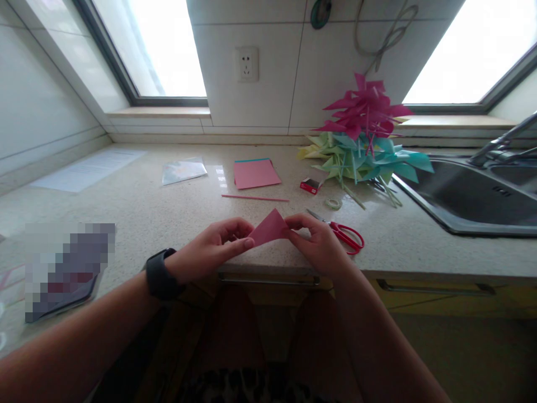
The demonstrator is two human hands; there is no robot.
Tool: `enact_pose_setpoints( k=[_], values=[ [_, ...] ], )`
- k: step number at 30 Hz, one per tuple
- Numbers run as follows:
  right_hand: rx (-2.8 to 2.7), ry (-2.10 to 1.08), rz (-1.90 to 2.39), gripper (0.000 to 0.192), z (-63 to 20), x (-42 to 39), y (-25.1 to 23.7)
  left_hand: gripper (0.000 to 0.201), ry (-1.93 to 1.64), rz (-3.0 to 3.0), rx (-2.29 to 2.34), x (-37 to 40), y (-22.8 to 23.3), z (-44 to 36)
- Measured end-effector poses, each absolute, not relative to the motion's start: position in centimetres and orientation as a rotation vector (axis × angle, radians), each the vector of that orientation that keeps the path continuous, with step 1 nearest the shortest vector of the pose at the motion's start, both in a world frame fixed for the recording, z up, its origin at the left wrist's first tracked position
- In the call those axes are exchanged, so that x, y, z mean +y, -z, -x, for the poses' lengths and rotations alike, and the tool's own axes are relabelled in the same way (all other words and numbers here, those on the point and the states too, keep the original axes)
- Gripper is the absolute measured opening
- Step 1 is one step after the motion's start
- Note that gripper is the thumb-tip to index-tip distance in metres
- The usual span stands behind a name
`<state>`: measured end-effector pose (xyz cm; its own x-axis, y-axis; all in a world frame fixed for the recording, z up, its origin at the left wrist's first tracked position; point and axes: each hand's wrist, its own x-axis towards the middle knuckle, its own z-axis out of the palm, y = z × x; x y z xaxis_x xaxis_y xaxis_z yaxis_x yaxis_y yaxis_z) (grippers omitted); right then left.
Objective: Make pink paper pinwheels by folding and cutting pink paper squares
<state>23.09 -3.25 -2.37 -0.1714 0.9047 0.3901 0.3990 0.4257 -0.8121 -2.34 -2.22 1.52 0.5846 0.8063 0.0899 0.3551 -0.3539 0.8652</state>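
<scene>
Pink paper point(269, 228), triangular, apex twelve o'clock — in closed finger pinches: left hand point(224, 239) at nine, right hand point(315, 239) at three.

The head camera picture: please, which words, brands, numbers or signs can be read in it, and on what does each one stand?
None can be read.
Printed sheet: lines of print, too small to read.
Small red box: pale marks, too blurred to read.
Phone-like device: pixelated, so nothing there can be read.
</scene>
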Motion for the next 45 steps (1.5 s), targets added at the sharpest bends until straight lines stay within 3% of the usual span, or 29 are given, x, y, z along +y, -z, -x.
enact_pose_setpoints(
  k=[3, 6, 11, 14, 16, 21, 24, 34, 39, 45],
  values=[
    [-1.743, -0.727, 1.080, 0.015, -23.3, -3.3, 2.2, 0.040, -0.656, -1.742, 0.717, -2.5, -2.2, 2.2],
    [-1.732, -0.814, 1.011, 0.015, -23.1, -3.4, 1.9, 0.034, -0.624, -1.638, 0.681, -2.6, -2.4, 2.0],
    [-1.715, -0.999, 0.944, 0.021, -22.9, -3.7, 1.7, 0.066, -0.530, -1.556, 0.656, -2.4, -2.2, 1.4],
    [-1.727, -1.088, 0.930, 0.021, -22.9, -3.7, 1.8, 0.071, -0.554, -1.675, 0.632, -1.9, -2.0, 0.9],
    [-1.758, -1.092, 0.949, 0.019, -23.0, -3.6, 1.9, 0.063, -0.631, -1.795, 0.628, -1.4, -1.7, 0.7],
    [-1.889, -1.052, 0.981, 0.018, -23.0, -3.7, 1.6, 0.016, -0.810, -1.903, 0.687, -0.3, -0.5, 0.7],
    [-1.920, -1.024, 1.014, 0.016, -22.9, -3.9, 1.4, 0.007, -0.834, -1.860, 0.662, -0.1, 0.1, 0.9],
    [-1.645, -0.512, 1.225, 0.007, -24.6, -4.8, 1.5, 0.013, -0.811, -1.536, 0.655, -1.0, 0.4, 1.6],
    [-1.786, -0.060, 1.779, 0.014, -29.2, -5.8, -0.1, 0.018, -0.833, -1.276, 0.614, -1.0, 0.4, 1.5],
    [-2.027, -0.125, 1.942, 0.020, -31.8, -5.5, -0.3, 0.021, -0.824, -1.040, 0.615, -1.3, -0.4, 1.1]
  ],
)
